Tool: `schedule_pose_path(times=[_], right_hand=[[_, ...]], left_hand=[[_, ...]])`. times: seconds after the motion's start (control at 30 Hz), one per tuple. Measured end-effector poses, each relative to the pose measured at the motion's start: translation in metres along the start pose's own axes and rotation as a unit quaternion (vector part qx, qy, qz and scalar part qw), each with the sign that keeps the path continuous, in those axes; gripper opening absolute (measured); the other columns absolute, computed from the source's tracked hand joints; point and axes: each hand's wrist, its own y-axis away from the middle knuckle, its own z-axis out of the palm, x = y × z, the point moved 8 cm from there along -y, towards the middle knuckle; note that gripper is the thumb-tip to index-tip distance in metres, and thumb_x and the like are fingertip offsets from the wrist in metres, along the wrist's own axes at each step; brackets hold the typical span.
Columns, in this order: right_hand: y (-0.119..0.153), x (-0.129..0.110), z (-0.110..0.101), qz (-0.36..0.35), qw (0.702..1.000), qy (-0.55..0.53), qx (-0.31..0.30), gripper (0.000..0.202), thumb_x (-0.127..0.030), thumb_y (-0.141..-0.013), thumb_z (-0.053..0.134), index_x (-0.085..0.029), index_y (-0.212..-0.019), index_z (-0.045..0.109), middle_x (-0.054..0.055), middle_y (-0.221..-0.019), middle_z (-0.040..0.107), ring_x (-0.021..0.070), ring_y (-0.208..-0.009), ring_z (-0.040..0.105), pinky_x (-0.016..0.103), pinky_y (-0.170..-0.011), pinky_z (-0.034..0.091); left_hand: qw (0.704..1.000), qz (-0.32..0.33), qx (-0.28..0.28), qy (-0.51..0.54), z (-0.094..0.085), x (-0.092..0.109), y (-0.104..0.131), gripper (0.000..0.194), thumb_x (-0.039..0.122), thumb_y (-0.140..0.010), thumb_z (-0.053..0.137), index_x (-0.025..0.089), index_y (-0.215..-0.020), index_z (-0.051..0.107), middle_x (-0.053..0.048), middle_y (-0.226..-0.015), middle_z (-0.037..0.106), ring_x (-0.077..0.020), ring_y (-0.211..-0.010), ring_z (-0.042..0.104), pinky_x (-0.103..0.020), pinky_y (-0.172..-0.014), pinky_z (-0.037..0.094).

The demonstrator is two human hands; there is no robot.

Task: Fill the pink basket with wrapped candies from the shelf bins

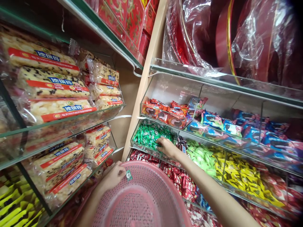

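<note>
My right hand (165, 147) reaches into a clear shelf bin of small green-wrapped candies (148, 134), its fingertips down among the wrappers. What its curled fingers grip, if anything, is too small to tell. At the left rim of a pink perforated plastic basket (175, 192), my left hand (115, 174) has its fingers bent over the edge. One green-wrapped candy (128, 175) is right beside those fingertips, against the basket's inner wall.
Packaged puffed bars (59, 83) fill glass shelves on the left. Right of the green bin are light green packets (202, 157) and yellow packets (241, 168). Red packets (176, 118) sit above it. A wooden post (142, 85) divides the shelves.
</note>
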Motion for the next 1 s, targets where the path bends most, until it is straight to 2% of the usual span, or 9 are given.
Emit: schedule_pose_path(times=[0.17,0.33,0.53,0.7,0.87,1.0], right_hand=[[-0.001,0.002,-0.014,0.01,1.0,-0.012,0.018,0.025,-0.02,-0.08,0.059,-0.013,-0.103,0.059,0.008,-0.097,0.059,0.0161,-0.084,0.054,0.025,-0.076,0.039],[-0.002,-0.005,-0.029,0.02,0.999,0.027,0.04,0.022,-0.018,-0.083,0.055,-0.014,-0.104,0.058,0.008,-0.099,0.058,0.017,-0.093,0.055,0.025,-0.079,0.038],[0.001,-0.012,-0.012,-0.006,0.998,0.06,0.002,0.023,-0.019,-0.085,0.051,-0.016,-0.106,0.06,0.009,-0.101,0.058,0.0186,-0.095,0.056,0.025,-0.08,0.039],[0.004,-0.008,-0.005,0.002,0.997,0.079,0.0,0.029,-0.023,-0.083,0.055,-0.015,-0.111,0.057,0.011,-0.104,0.057,0.0203,-0.097,0.055,0.027,-0.081,0.04],[0.002,-0.01,-0.008,0.006,0.997,0.082,-0.004,0.027,-0.021,-0.084,0.052,-0.017,-0.11,0.057,0.01,-0.105,0.059,0.0193,-0.098,0.056,0.026,-0.082,0.039],[-0.002,-0.009,-0.019,0.016,0.996,0.084,-0.003,0.022,-0.021,-0.087,0.047,-0.018,-0.106,0.059,0.01,-0.105,0.061,0.019,-0.1,0.057,0.025,-0.082,0.038]], left_hand=[[1.0,0.008,-0.001,0.001,0.0,0.002,0.0,0.028,0.035,-0.083,0.047,0.022,-0.069,0.067,0.001,-0.093,0.058,-0.0118,-0.078,0.055,-0.022,-0.063,0.033],[1.0,0.011,-0.004,0.003,0.0,0.002,-0.002,0.026,0.032,-0.083,0.047,0.021,-0.07,0.067,0.001,-0.091,0.058,-0.0116,-0.078,0.055,-0.021,-0.063,0.033],[1.0,0.011,-0.008,-0.004,-0.002,0.005,-0.001,0.025,0.031,-0.083,0.047,0.021,-0.068,0.065,0.0,-0.09,0.058,-0.0122,-0.08,0.055,-0.021,-0.066,0.034],[1.0,0.011,-0.013,-0.001,-0.004,0.007,-0.001,0.026,0.032,-0.083,0.049,0.019,-0.065,0.064,0.0,-0.091,0.059,-0.0124,-0.08,0.055,-0.021,-0.067,0.035],[1.0,0.008,-0.007,0.003,-0.003,0.006,-0.001,0.028,0.036,-0.083,0.05,0.02,-0.066,0.065,0.0,-0.092,0.059,-0.0128,-0.082,0.055,-0.021,-0.07,0.036],[1.0,0.01,-0.006,0.008,-0.002,0.005,0.0,0.028,0.036,-0.083,0.049,0.02,-0.066,0.065,-0.001,-0.091,0.059,-0.0129,-0.082,0.055,-0.021,-0.07,0.036]])
